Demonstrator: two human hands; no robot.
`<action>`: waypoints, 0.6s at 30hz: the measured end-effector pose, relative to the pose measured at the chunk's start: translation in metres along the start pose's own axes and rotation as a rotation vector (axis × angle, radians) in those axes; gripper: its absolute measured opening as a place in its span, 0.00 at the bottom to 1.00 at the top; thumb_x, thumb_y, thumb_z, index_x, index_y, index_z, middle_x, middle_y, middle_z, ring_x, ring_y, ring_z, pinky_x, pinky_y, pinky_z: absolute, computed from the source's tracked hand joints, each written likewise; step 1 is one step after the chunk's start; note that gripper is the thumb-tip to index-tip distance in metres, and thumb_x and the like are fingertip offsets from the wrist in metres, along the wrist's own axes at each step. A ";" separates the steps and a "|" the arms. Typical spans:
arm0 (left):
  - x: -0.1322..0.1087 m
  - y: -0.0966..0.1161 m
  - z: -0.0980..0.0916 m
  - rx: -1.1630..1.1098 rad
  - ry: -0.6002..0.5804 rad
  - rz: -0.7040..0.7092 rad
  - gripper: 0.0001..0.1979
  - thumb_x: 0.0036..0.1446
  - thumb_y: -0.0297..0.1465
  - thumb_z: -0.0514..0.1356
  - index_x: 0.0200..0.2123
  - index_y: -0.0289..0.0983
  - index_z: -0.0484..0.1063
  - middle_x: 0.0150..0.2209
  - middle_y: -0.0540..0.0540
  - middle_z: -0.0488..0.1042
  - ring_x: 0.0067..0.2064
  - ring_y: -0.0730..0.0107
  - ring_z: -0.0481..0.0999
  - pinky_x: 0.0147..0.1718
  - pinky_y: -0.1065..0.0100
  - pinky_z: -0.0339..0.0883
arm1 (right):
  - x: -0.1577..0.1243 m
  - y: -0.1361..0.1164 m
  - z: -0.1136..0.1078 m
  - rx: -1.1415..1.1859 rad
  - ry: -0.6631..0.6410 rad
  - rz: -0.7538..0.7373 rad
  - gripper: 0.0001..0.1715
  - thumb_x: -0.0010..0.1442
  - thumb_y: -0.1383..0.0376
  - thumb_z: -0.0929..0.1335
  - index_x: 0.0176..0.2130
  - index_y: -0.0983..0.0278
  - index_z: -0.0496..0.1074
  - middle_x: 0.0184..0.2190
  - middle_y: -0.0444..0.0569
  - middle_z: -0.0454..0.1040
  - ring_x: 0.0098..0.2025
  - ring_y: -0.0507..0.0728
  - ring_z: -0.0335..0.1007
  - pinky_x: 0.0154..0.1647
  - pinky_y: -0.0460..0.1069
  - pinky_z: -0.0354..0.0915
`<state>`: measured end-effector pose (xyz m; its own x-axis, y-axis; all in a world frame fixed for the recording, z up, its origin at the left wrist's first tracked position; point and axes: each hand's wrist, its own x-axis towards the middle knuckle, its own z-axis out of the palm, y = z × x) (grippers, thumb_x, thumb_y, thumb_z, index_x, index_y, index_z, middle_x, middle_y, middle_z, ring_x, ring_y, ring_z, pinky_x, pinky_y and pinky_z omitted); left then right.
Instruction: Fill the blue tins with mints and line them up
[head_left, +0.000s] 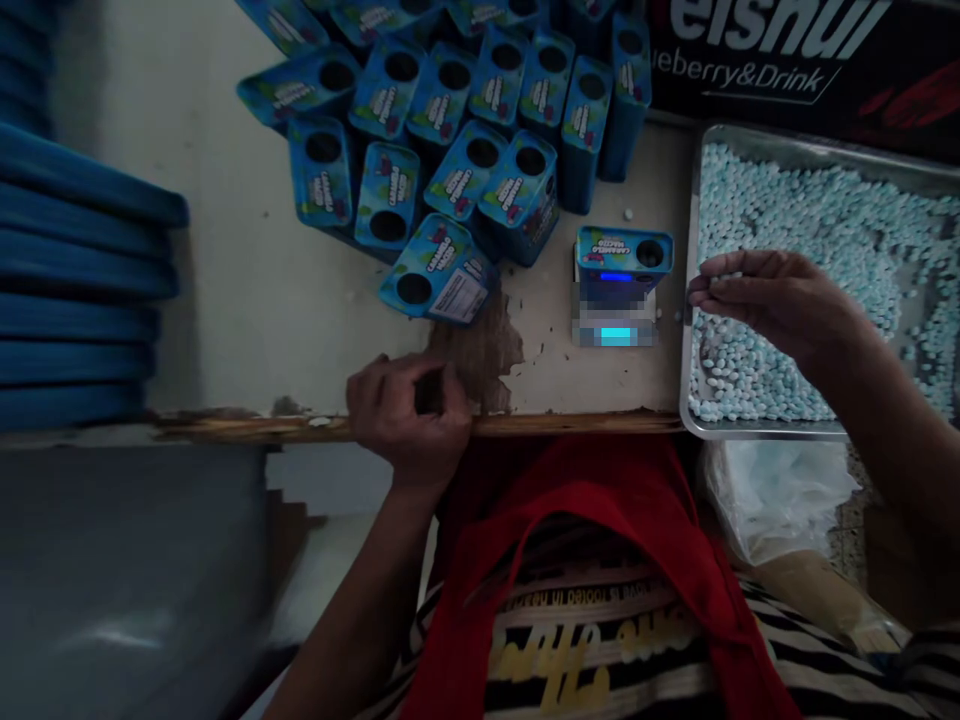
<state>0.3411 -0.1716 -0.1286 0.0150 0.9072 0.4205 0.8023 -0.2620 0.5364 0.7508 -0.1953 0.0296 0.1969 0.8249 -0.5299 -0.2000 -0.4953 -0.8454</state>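
1. Right hand [772, 300] fingers are pinched on a few pale candies over the metal tray [690, 400]'s left edge.
2. Just left of those fingers, one blue tin [622, 255] sits on the little scale [615, 325], long axis left-right, hole toward the fingers. Looks mid-fill.
3. Left hand [409, 415] is curled shut at the tabletop [247, 290] edge; can't tell if it holds anything.
4. Beyond it, a pile of tins [450, 130] is waiting, looks like most of the job's left.

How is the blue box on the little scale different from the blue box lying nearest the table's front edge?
The box on the scale stands alone and upright, its round hole facing up, near the right hand. The front box leans tilted against the pile, white label showing. Both are blue with the same printing and a round hole.
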 end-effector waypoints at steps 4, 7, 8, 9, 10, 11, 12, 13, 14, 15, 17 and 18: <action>0.001 -0.002 0.002 -0.017 0.037 0.056 0.11 0.64 0.41 0.66 0.40 0.39 0.79 0.40 0.36 0.82 0.48 0.46 0.79 0.61 0.39 0.73 | 0.001 -0.002 0.008 0.028 0.032 -0.017 0.11 0.58 0.78 0.78 0.38 0.63 0.83 0.35 0.47 0.84 0.37 0.52 0.84 0.42 0.45 0.83; 0.003 -0.005 -0.001 -0.043 0.014 0.078 0.07 0.60 0.38 0.67 0.36 0.41 0.79 0.40 0.39 0.84 0.48 0.47 0.81 0.65 0.38 0.72 | 0.002 -0.008 0.014 0.081 0.056 -0.019 0.10 0.61 0.77 0.76 0.39 0.63 0.83 0.36 0.47 0.84 0.37 0.51 0.83 0.40 0.43 0.81; 0.004 -0.006 -0.004 -0.054 0.005 0.095 0.06 0.58 0.38 0.67 0.35 0.42 0.79 0.40 0.40 0.84 0.47 0.49 0.82 0.66 0.38 0.71 | 0.002 -0.010 0.015 0.090 0.063 -0.023 0.09 0.62 0.76 0.76 0.39 0.64 0.83 0.36 0.47 0.84 0.36 0.50 0.82 0.39 0.42 0.80; 0.004 -0.007 -0.006 -0.068 0.005 0.130 0.06 0.57 0.37 0.68 0.34 0.42 0.79 0.39 0.41 0.85 0.46 0.50 0.83 0.67 0.38 0.71 | 0.001 -0.012 0.016 0.090 0.070 -0.030 0.07 0.62 0.75 0.77 0.39 0.64 0.83 0.36 0.48 0.84 0.35 0.49 0.81 0.38 0.41 0.78; 0.004 -0.008 -0.009 -0.083 0.013 0.184 0.05 0.57 0.36 0.68 0.34 0.42 0.79 0.39 0.41 0.85 0.46 0.50 0.84 0.68 0.38 0.71 | 0.000 -0.013 0.017 0.079 0.073 -0.040 0.06 0.63 0.74 0.78 0.40 0.64 0.84 0.35 0.48 0.84 0.34 0.49 0.80 0.37 0.41 0.77; 0.004 -0.009 -0.011 -0.098 0.027 0.251 0.04 0.57 0.35 0.68 0.35 0.42 0.81 0.40 0.41 0.86 0.46 0.50 0.84 0.68 0.38 0.71 | -0.002 -0.015 0.018 0.057 0.071 -0.055 0.05 0.63 0.71 0.80 0.40 0.65 0.84 0.35 0.49 0.84 0.32 0.48 0.78 0.35 0.41 0.76; 0.004 -0.008 -0.013 -0.112 0.050 0.325 0.04 0.57 0.33 0.69 0.37 0.42 0.81 0.41 0.41 0.87 0.46 0.50 0.85 0.67 0.39 0.72 | -0.003 -0.016 0.020 0.026 0.066 -0.074 0.06 0.63 0.69 0.81 0.40 0.65 0.84 0.34 0.48 0.84 0.30 0.48 0.76 0.33 0.41 0.75; 0.004 -0.007 -0.014 -0.124 0.074 0.394 0.05 0.58 0.31 0.69 0.39 0.43 0.82 0.43 0.40 0.87 0.47 0.50 0.85 0.67 0.40 0.73 | -0.004 -0.018 0.023 -0.008 0.057 -0.098 0.08 0.63 0.66 0.83 0.39 0.64 0.84 0.32 0.48 0.83 0.29 0.48 0.74 0.31 0.42 0.73; 0.005 -0.004 -0.015 -0.132 0.091 0.444 0.07 0.59 0.29 0.69 0.41 0.43 0.83 0.44 0.40 0.87 0.48 0.50 0.86 0.66 0.41 0.73 | -0.005 -0.019 0.026 -0.042 0.047 -0.125 0.10 0.62 0.63 0.84 0.39 0.64 0.84 0.31 0.47 0.83 0.28 0.48 0.72 0.30 0.42 0.71; 0.006 0.000 -0.015 -0.141 0.108 0.481 0.08 0.60 0.28 0.70 0.43 0.43 0.83 0.44 0.41 0.87 0.48 0.50 0.86 0.66 0.42 0.73 | -0.005 -0.021 0.031 -0.074 0.037 -0.157 0.13 0.61 0.60 0.85 0.37 0.63 0.84 0.30 0.46 0.82 0.27 0.48 0.71 0.28 0.42 0.69; 0.010 0.009 -0.014 -0.160 0.137 0.522 0.09 0.62 0.26 0.70 0.45 0.44 0.82 0.45 0.41 0.87 0.49 0.51 0.86 0.67 0.43 0.72 | -0.005 -0.025 0.041 -0.139 0.017 -0.231 0.17 0.60 0.56 0.85 0.35 0.63 0.83 0.28 0.45 0.80 0.26 0.48 0.68 0.26 0.43 0.65; 0.014 0.014 -0.014 -0.173 0.155 0.537 0.10 0.63 0.26 0.70 0.46 0.44 0.82 0.45 0.42 0.87 0.49 0.52 0.86 0.68 0.43 0.71 | -0.004 -0.027 0.046 -0.177 0.009 -0.271 0.18 0.59 0.54 0.85 0.34 0.62 0.82 0.27 0.45 0.79 0.26 0.48 0.66 0.25 0.44 0.62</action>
<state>0.3443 -0.1672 -0.1052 0.2946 0.5772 0.7616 0.5972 -0.7334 0.3248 0.7117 -0.1727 0.0572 0.2291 0.9311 -0.2838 0.0311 -0.2984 -0.9539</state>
